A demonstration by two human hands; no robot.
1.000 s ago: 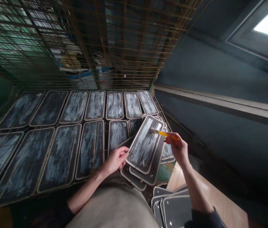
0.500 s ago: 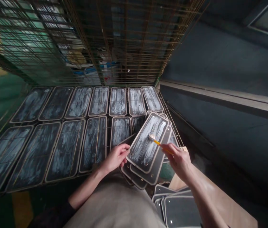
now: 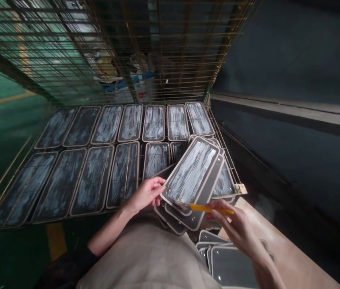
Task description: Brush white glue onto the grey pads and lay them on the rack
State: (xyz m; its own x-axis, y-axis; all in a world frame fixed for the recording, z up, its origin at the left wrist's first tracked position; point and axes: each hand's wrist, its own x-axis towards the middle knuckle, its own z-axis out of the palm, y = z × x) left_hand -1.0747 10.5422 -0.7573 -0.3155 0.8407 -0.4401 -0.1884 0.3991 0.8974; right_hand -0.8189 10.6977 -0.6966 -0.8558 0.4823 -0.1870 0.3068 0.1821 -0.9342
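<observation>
My right hand [image 3: 230, 220] grips a yellow-handled brush [image 3: 209, 209]; its bristles touch the lower end of a dark, pale-edged rectangular panel [image 3: 192, 168]. White streaky coating covers much of that panel's face. My left hand [image 3: 150, 194] pinches the panel's left edge between thumb and fingers. The panel lies tilted on top of several similar uncoated grey panels [image 3: 201, 212], fanned out beneath it. The thumb side of my left hand shows; some fingers are hidden below the edge.
Two rows of white-streaked panels [image 3: 129, 122] lie on a wire rack [image 3: 239, 188]. Wire shelving [image 3: 170, 48] rises behind. At lower right, more grey panels [image 3: 233, 265] are piled by a light wooden board [image 3: 281, 245]. A dark wall [image 3: 293, 60] stands on the right.
The brush has moved down the panel from its middle to its lower end, and my right hand has lowered with it. My left hand keeps its hold. The view has shifted slightly.
</observation>
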